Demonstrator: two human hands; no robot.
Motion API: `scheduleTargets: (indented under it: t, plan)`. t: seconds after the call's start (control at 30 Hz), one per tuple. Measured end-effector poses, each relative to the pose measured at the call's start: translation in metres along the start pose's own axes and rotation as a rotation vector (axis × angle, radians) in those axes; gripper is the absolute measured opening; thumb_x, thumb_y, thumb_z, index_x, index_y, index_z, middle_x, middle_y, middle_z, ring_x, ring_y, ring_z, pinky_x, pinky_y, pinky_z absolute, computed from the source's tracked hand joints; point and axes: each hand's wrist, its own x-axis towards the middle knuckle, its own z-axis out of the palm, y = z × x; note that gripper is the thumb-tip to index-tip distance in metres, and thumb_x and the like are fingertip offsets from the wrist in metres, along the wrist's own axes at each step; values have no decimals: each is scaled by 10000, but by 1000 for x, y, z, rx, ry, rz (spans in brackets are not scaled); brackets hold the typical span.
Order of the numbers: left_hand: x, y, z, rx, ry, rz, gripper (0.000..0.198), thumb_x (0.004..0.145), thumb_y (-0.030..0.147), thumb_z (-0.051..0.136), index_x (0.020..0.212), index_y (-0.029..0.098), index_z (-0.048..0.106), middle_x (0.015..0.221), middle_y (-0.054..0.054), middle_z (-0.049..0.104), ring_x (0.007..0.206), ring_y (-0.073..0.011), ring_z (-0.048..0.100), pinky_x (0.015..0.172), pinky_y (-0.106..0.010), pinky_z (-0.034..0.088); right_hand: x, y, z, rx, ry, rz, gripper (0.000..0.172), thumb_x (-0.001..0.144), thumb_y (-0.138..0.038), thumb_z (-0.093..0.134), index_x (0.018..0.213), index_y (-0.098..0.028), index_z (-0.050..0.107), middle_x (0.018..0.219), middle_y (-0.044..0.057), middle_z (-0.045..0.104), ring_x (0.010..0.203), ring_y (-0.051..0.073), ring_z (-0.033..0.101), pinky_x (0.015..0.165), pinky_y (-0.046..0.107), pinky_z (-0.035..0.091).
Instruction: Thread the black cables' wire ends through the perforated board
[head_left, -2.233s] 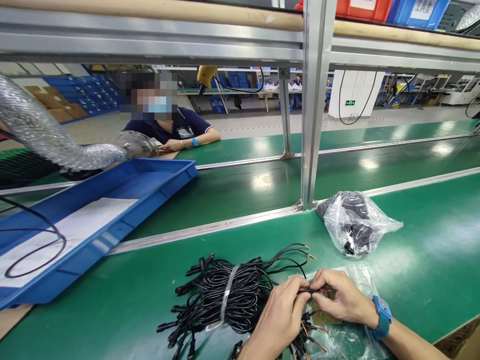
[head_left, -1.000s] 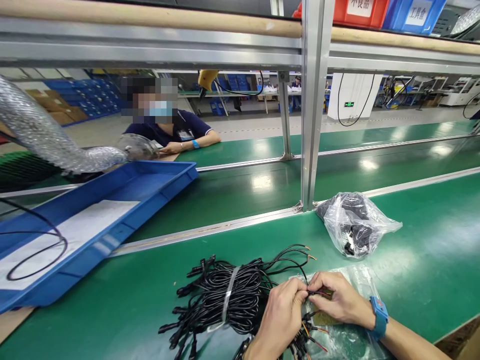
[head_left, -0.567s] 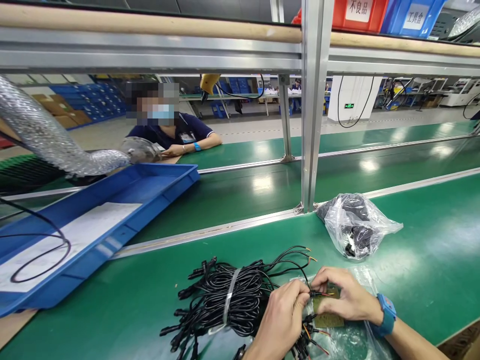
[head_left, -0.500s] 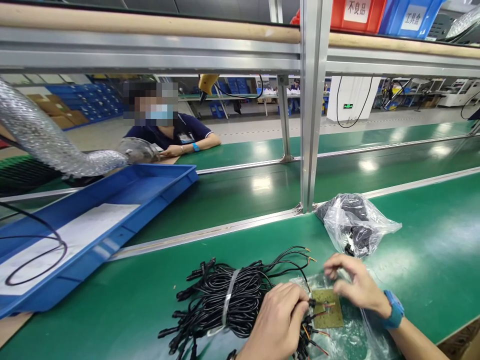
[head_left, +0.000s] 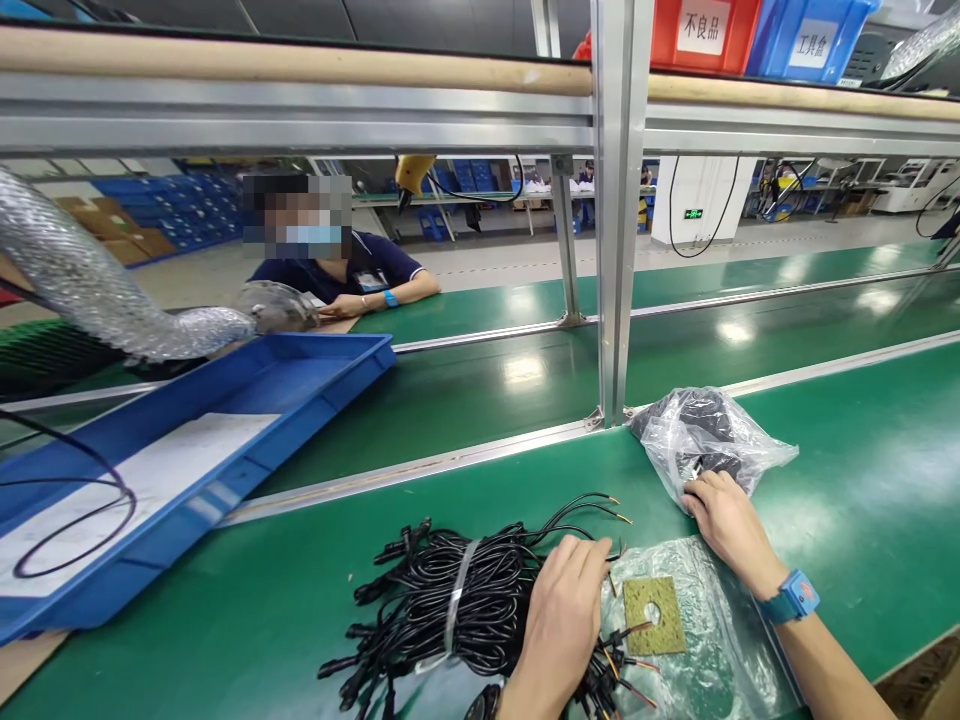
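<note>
A bundle of black cables (head_left: 480, 590), bound with a pale band, lies on the green bench with connectors at its left and bare coloured wire ends at its right. My left hand (head_left: 566, 610) is curled over the right end, fingers together around a black cable; its thumb side is hidden. My right hand (head_left: 727, 520) is at the mouth of a clear plastic bag (head_left: 757, 455) of dark parts, fingertips closed at its near edge; what they grip cannot be made out. Between the hands, a yellowish square sponge (head_left: 667, 640) with a hole lies on a flat clear plastic sheet (head_left: 720, 640).
A blue tray (head_left: 315, 395) with white paper stands at the left, near a silver duct (head_left: 97, 270). A metal post (head_left: 619, 250) rises behind the bag. A co-worker (head_left: 352, 270) leans on the far bench. Red (head_left: 664, 50) and blue bins (head_left: 772, 65) sit overhead.
My right hand has moved from above the sponge up to the bag. My left hand has shifted slightly up and away from the sponge, uncovering its hole; the cable end over it is gone.
</note>
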Motion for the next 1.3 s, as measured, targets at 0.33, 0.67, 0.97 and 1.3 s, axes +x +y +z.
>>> scheduleTargets:
  t: [0.33, 0.67, 0.97, 1.3]
  plan:
    - [-8, 0, -14, -113, -310, 6, 263, 905, -12, 408, 892, 204, 558, 836, -27, 604, 752, -193, 552, 697, -315, 394, -1, -4, -4, 178, 204, 88, 241, 1065, -272, 420, 1104, -175, 637, 1000, 118, 640, 955, 287, 601, 859, 415, 485]
    - [-6, 6, -14, -87, -292, -42, 210, 913, 26, 518, 846, 216, 577, 826, -1, 633, 778, -185, 591, 713, -304, 394, -28, -32, -19, 861, -532, 109, 148, 1009, -284, 507, 892, -214, 563, 713, -27, 595, 492, 125, 612, 447, 217, 466]
    - [-7, 3, -9, -158, -281, -69, 238, 871, -11, 521, 858, 216, 593, 804, 1, 656, 746, -186, 620, 708, -300, 441, -22, -59, -13, 871, -431, -20, 140, 1005, -212, 487, 904, -204, 583, 840, 11, 600, 646, 145, 642, 604, 251, 529]
    - [-8, 2, -4, -39, -347, -67, 219, 891, 25, 619, 748, 188, 585, 841, -15, 602, 801, -183, 602, 668, -279, 426, -21, -64, -16, 712, -232, -292, 206, 1035, -155, 442, 1091, -219, 629, 1001, 65, 618, 906, 198, 616, 792, 306, 505]
